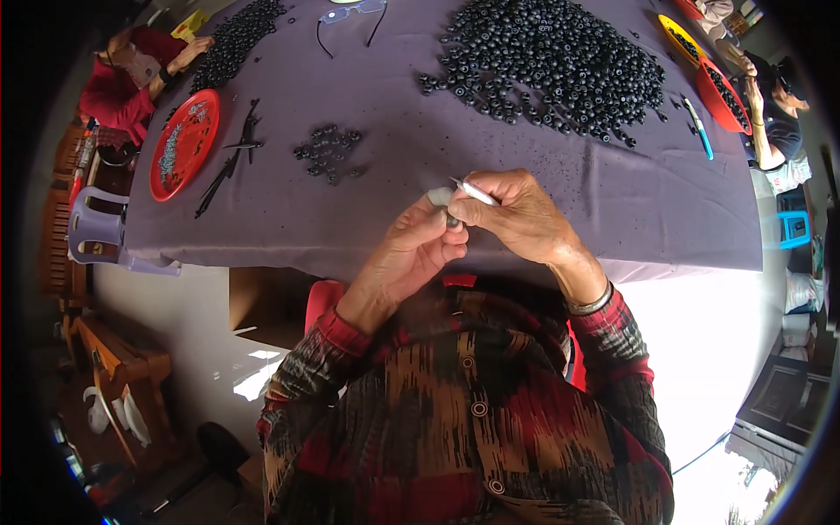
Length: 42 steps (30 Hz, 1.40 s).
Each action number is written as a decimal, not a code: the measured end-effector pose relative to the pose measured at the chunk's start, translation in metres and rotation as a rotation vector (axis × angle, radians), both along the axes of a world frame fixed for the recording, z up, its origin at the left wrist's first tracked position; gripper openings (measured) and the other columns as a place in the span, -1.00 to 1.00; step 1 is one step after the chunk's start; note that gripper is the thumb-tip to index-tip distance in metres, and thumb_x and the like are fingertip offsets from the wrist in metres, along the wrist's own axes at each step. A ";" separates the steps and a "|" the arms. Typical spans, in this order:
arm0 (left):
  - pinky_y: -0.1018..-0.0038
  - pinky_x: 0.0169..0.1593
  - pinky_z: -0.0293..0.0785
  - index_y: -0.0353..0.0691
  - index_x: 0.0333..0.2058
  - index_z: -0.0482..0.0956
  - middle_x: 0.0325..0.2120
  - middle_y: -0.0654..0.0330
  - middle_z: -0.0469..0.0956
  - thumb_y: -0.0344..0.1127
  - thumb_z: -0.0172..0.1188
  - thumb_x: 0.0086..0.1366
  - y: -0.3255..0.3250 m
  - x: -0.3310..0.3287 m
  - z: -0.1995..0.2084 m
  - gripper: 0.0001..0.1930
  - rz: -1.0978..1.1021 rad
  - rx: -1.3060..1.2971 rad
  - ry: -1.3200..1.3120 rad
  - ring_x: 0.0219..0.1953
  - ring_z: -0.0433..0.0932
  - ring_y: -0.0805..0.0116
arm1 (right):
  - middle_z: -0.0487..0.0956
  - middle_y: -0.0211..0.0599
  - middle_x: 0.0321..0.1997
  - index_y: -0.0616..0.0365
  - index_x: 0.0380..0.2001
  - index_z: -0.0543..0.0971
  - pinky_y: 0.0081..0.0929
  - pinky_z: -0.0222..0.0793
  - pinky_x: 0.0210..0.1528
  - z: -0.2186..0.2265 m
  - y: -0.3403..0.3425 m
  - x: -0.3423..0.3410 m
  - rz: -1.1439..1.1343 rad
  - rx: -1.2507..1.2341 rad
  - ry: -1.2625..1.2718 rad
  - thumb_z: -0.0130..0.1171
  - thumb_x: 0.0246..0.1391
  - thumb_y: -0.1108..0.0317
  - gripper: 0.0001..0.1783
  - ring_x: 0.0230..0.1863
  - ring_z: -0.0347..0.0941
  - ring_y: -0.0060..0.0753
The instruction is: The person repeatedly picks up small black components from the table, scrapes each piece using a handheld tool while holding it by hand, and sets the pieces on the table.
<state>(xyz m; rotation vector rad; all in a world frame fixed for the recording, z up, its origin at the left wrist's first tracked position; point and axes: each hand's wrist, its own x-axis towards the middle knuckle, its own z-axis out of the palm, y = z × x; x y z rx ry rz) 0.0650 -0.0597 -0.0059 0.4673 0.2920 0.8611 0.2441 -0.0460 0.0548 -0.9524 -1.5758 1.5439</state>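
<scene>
Over the table's near edge, my two hands meet. Between the thumb and fingers of my left hand [413,249] is a small dark round part [452,221], mostly hidden by the fingertips. A whitish cover [439,197] wraps one of that hand's fingertips. My right hand [522,219] is closed on a slim white-handled tool [480,194] with a thin pointed tip, which points at the left fingers. To the left of my hands lies a small group of black round parts [329,153] on the purple tablecloth [394,114].
A large heap of black parts [551,66] covers the far right. At left sit a red plate [213,131] with grey bits and some black strips [232,162]. Eyeglasses [352,10] lie at the back; a blue-and-white pen-like tool [698,128] lies right. People work at both sides.
</scene>
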 end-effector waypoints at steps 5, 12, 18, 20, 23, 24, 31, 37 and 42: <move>0.55 -0.25 0.45 -0.21 -0.09 0.43 -0.37 0.30 0.44 -0.35 0.13 0.29 0.004 0.002 0.011 -0.77 -0.012 -0.024 0.061 -0.34 0.41 0.52 | 0.51 -0.39 -0.60 0.27 -0.42 0.57 -0.55 0.34 -0.42 -0.004 0.004 0.005 -0.160 0.146 -0.346 0.13 0.14 0.31 -0.78 -0.50 0.39 -0.67; 0.66 -0.48 0.40 -0.19 -0.31 0.61 -0.50 0.36 0.54 -0.40 0.25 0.18 0.026 -0.052 0.021 -0.91 0.486 0.508 1.269 -0.49 0.42 0.65 | 0.53 -0.07 -0.53 0.25 -0.49 0.51 -0.27 0.37 -0.39 -0.015 0.022 0.056 -0.331 0.521 -0.930 0.13 0.05 0.28 -0.78 -0.47 0.51 -0.04; 0.61 -0.41 0.36 -0.34 -0.34 0.57 -0.53 0.31 0.49 -0.40 0.29 0.12 0.044 -0.072 0.011 -0.84 0.791 0.824 1.538 -0.51 0.40 0.59 | 0.56 -0.05 -0.42 0.20 -0.40 0.56 -0.16 0.41 -0.26 -0.018 0.073 0.089 -0.537 0.488 -0.905 0.18 0.01 0.32 -0.84 -0.33 0.51 0.06; 0.53 -0.46 0.32 -0.34 -0.38 0.56 -0.58 0.21 0.40 -0.46 0.30 0.07 0.046 -0.076 0.010 -0.86 0.838 0.842 1.632 -0.57 0.36 0.52 | 0.54 -0.07 -0.42 0.21 -0.38 0.57 -0.20 0.39 -0.28 -0.019 0.080 0.086 -0.515 0.505 -0.867 0.21 -0.02 0.34 -0.83 -0.36 0.50 0.04; 0.54 -0.47 0.28 -0.35 -0.38 0.54 -0.61 0.24 0.33 -0.49 0.29 0.07 0.054 -0.082 0.001 -0.86 0.926 0.771 1.482 -0.59 0.29 0.53 | 0.54 -0.05 -0.34 0.23 -0.40 0.56 -0.19 0.40 -0.26 -0.018 0.087 0.063 -0.447 0.650 -0.954 0.28 -0.09 0.28 -0.76 -0.30 0.51 0.03; 0.54 -0.47 0.28 -0.35 -0.38 0.54 -0.61 0.24 0.33 -0.49 0.29 0.07 0.052 -0.082 0.001 -0.86 0.927 0.769 1.483 -0.59 0.29 0.53 | 0.54 -0.05 -0.34 0.23 -0.40 0.56 -0.19 0.40 -0.26 -0.020 0.089 0.057 -0.445 0.650 -0.954 0.28 -0.09 0.28 -0.76 -0.30 0.51 0.03; 0.73 -0.43 0.20 -0.28 -0.30 0.57 -0.58 0.42 0.39 -0.43 0.20 0.23 0.035 -0.053 0.010 -0.92 0.848 0.617 1.137 -0.54 0.26 0.69 | 0.57 -0.04 -0.43 0.26 -0.43 0.56 -0.24 0.44 -0.31 -0.021 0.092 0.045 -0.403 0.546 -1.096 0.28 -0.12 0.31 -0.77 -0.43 0.52 -0.02; 0.56 -0.30 0.44 -0.26 -0.11 0.52 -0.31 0.19 0.57 -0.29 0.05 0.36 0.007 -0.019 0.027 -0.78 0.260 0.180 0.470 -0.31 0.51 0.47 | 0.55 -0.45 -0.55 0.21 -0.42 0.58 -0.64 0.31 -0.46 0.020 0.017 0.016 -0.207 0.392 -0.338 0.27 -0.15 0.50 -0.86 -0.51 0.39 -0.70; 0.51 -0.21 0.46 -0.23 -0.08 0.50 -0.19 0.20 0.55 -0.26 0.01 0.37 -0.003 -0.007 0.039 -0.76 0.101 0.177 0.265 -0.24 0.51 0.46 | 0.52 -0.48 -0.50 0.19 -0.38 0.61 -0.71 0.28 -0.45 0.018 0.001 0.007 -0.098 0.542 -0.170 0.23 -0.20 0.64 -0.77 -0.47 0.38 -0.72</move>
